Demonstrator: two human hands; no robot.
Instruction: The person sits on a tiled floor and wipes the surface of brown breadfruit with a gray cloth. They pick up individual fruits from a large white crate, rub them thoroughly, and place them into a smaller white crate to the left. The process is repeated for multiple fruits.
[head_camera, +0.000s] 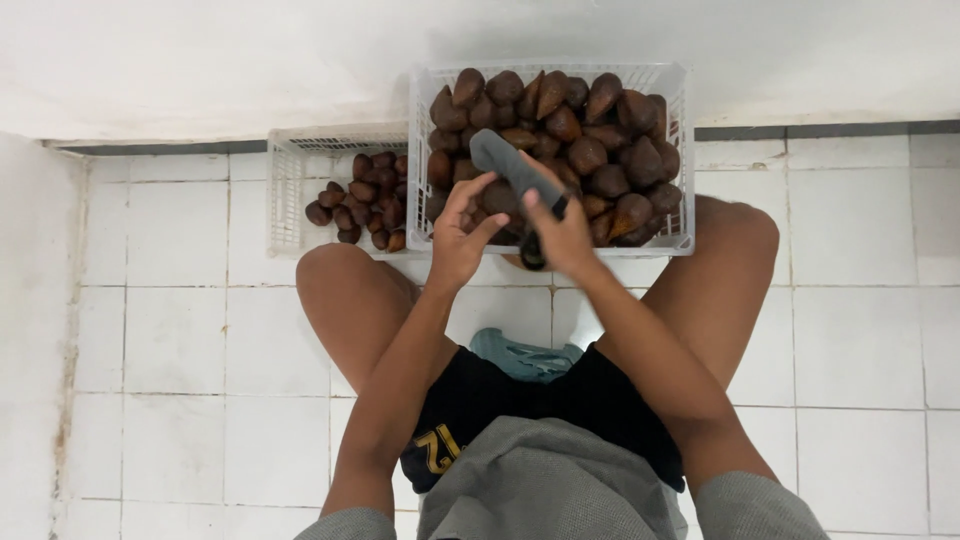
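Both hands (510, 225) on grey brush (515, 175)

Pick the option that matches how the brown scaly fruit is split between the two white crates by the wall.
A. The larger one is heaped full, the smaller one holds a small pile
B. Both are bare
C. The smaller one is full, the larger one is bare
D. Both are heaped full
A: the larger crate is heaped to its rim with brown fruit, while the smaller crate has just a small pile at one end.

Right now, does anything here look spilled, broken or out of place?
Nothing stands out. The brown fruits sit inside both white crates, none on the tiles. The left hand holds one fruit; the right hand holds a dark brush against it.
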